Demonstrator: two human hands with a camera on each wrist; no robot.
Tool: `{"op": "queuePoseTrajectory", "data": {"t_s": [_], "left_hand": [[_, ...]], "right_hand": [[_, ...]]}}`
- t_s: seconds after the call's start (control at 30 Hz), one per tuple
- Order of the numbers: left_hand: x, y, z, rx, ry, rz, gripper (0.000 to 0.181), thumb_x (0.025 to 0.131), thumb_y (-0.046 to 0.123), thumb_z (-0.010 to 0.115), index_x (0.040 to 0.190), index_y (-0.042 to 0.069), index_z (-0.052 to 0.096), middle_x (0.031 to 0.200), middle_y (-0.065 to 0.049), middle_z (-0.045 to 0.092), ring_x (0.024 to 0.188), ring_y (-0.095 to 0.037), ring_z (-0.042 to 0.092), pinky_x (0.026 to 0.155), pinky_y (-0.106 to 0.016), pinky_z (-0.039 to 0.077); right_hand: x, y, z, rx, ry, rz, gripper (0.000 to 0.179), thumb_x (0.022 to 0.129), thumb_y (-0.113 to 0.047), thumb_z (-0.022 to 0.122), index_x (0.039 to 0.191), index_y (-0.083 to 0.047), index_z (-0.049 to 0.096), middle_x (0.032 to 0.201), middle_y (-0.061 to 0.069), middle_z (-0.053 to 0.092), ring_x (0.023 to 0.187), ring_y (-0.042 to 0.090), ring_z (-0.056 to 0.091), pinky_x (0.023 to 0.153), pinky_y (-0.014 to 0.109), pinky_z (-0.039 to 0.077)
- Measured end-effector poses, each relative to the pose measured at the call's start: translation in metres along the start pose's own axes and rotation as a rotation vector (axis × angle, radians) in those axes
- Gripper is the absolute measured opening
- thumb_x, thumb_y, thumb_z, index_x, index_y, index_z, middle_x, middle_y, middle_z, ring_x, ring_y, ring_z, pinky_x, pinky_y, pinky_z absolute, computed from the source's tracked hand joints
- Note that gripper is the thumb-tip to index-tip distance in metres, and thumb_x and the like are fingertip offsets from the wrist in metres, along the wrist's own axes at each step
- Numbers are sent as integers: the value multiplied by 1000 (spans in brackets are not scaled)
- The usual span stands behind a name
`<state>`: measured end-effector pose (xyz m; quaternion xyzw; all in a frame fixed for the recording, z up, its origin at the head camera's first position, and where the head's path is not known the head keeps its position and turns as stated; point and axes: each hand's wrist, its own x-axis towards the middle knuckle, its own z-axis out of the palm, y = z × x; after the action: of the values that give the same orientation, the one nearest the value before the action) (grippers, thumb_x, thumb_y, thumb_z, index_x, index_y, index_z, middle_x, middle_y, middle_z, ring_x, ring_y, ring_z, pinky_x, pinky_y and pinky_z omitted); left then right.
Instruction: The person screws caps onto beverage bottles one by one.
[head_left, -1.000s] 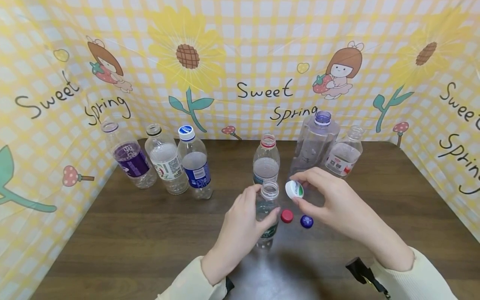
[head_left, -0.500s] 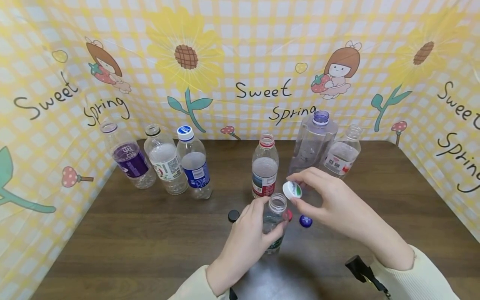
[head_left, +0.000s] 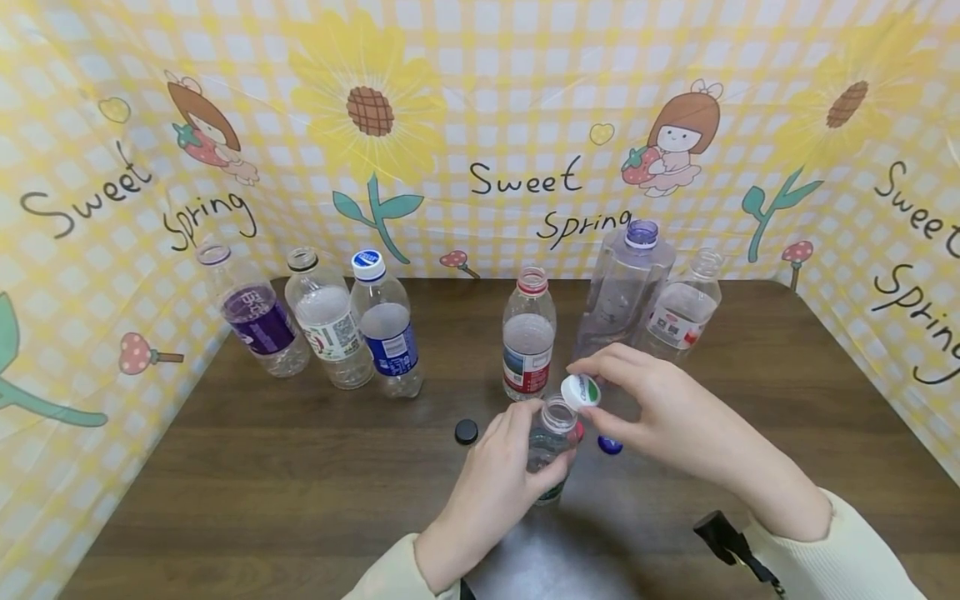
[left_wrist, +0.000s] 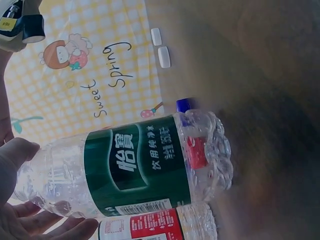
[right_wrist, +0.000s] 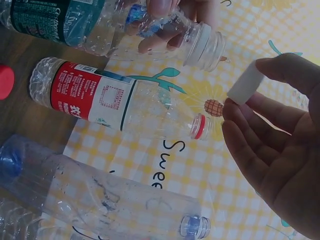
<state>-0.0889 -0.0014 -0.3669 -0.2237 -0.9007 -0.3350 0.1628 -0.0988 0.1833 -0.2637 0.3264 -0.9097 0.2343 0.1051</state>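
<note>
My left hand (head_left: 498,479) grips a clear plastic bottle (left_wrist: 137,167) with a green label, its fingers and thumb round the upper part. The bottle's mouth is uncapped and faces up. Between thumb and fingertips, my right hand (head_left: 667,417) pinches a white bottle cap (head_left: 581,392) with green print on top. In the head view the cap overlaps the right edge of the bottle's mouth, tilted. The right wrist view shows the cap (right_wrist: 245,82) apart from the bottle's neck (right_wrist: 212,47). A red cap (left_wrist: 196,152) lies behind the held bottle, partly hidden in the head view.
An uncapped red-labelled bottle (head_left: 528,358) stands just behind the hands. A large purple-tinted bottle (head_left: 626,283) and another clear one (head_left: 684,312) stand back right. Several bottles, one with a blue-and-white cap (head_left: 368,265), stand left. A black cap (head_left: 467,431) and a blue cap (head_left: 610,445) lie on the table.
My left hand has shifted the green-labelled bottle to the right and slightly nearer, uncovering the black cap. The white cap in my right hand has moved slightly left, closer to the bottle's mouth.
</note>
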Motion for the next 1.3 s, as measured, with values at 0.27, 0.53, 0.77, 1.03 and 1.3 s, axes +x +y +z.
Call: {"op": "queuePoseTrajectory", "data": {"t_s": [0.27,0.53,0.77,1.03,1.3], "left_hand": [[-1,-2,1,-1,32,27,48,76,29,79,111,9,53,97,-5,66,88,-15,62,76,-32,54],[2,-3,-1,-26,-30,-10,47,77,30,79,111,10,53,101,-3,64,91,-16,62,74,-32,54],[7,-4,-4,-109,-122,-78,52,78,34,78,119,13,53,112,-1,63,98,-16,61,77,-33,54],[7,-4,-7,-125,-171,-92,45,79,34,77,115,13,59,114,-1,61,100,-17,59,79,-34,54],[8,-4,-6,-106,-193,-99,45,80,36,76,116,12,63,118,0,59,103,-17,57,76,-32,54]], "right_hand": [[5,1,4,-27,-93,-86,30,80,-7,73,109,-12,67,103,-6,64,92,6,61,77,26,54],[9,-1,2,-18,-179,-88,33,83,-7,71,114,-14,65,108,-7,63,97,5,61,80,27,54],[12,-1,3,-43,-204,-128,37,82,-1,69,116,-14,65,111,-6,63,102,8,61,83,30,54],[15,-1,3,-51,-266,-110,39,83,1,67,119,-15,64,113,-6,61,102,8,59,83,31,54],[15,-1,4,-57,-275,-121,39,83,1,68,118,-15,65,113,-7,61,102,8,59,82,30,54]]}}
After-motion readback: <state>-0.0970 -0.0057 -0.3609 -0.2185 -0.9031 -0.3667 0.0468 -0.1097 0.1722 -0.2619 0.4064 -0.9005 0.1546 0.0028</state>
